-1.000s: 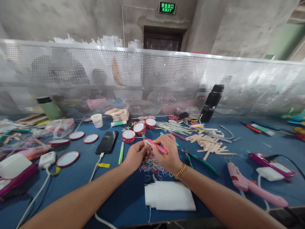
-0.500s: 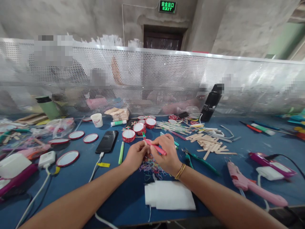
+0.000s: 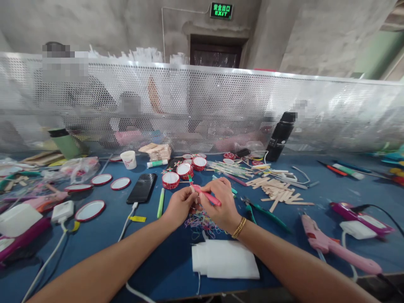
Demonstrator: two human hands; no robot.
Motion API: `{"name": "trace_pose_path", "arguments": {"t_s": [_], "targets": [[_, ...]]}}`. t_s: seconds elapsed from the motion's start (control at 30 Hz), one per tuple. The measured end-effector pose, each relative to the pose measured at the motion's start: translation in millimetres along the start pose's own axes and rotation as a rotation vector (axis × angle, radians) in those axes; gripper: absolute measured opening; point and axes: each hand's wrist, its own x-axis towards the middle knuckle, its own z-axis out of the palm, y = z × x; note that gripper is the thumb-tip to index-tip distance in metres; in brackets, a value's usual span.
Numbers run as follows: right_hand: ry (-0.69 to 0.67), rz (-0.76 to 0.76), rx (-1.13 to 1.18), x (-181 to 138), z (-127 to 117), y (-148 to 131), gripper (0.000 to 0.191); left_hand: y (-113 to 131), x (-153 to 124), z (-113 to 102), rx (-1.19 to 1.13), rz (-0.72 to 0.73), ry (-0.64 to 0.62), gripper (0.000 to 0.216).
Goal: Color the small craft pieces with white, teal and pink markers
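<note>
My right hand (image 3: pixel 222 205) is closed around a pink marker pen (image 3: pixel 212 199), its tip end pointing left toward my other hand. Pinched in my left hand (image 3: pixel 180 205) is a small wooden stick (image 3: pixel 190 179) with green and red colouring near its upper end. The two hands meet, and the fingers partly hide the marker's tip and the lower part of the stick. Under them lies a tangle of coloured rubber bands (image 3: pixel 203 223). Just beyond stand red-rimmed round tins (image 3: pixel 171 180). A light green marker (image 3: pixel 160 203) lies to the left of my left hand.
Left are a black phone (image 3: pixel 142 187) on a cable, red-rimmed lids (image 3: pixel 90 210) and a paper cup (image 3: pixel 128 160). Right are wooden sticks (image 3: pixel 279 191), green-handled pliers (image 3: pixel 271 216) and a pink glue gun (image 3: pixel 334 246). A white folded pouch (image 3: pixel 225 259) lies in front; a perforated metal screen (image 3: pixel 214 109) stands behind.
Both hands keep nearly the same place and grip. The marker and stick have shifted only slightly between the fingers.
</note>
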Motion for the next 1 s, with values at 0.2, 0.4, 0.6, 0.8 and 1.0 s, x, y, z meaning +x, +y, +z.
{"name": "trace_pose_path", "arguments": {"t_s": [0.2,0.4,0.6,0.8,1.0], "targets": [[-0.024,-0.004,-0.003,1.5,-0.2,-0.5,0.008,-0.8,-1.0,0.3,0.013,0.016,-0.012,0.033],[0.009,0.046,-0.041,-0.5,0.8,4.2,0.009,2.0,-1.0,0.0,-0.011,-0.014,-0.015,0.028],[0.0,0.015,-0.009,0.6,0.3,1.2,0.009,-0.6,-0.9,-0.6,0.015,0.005,-0.02,0.033],[0.003,0.049,-0.033,1.3,0.8,5.8,0.009,0.0,-0.1,-0.2,-0.002,-0.004,-0.018,0.032],[0.016,0.017,-0.001,0.6,0.6,5.2,0.009,-0.1,-0.4,0.3,-0.018,-0.018,-0.027,0.033]]}}
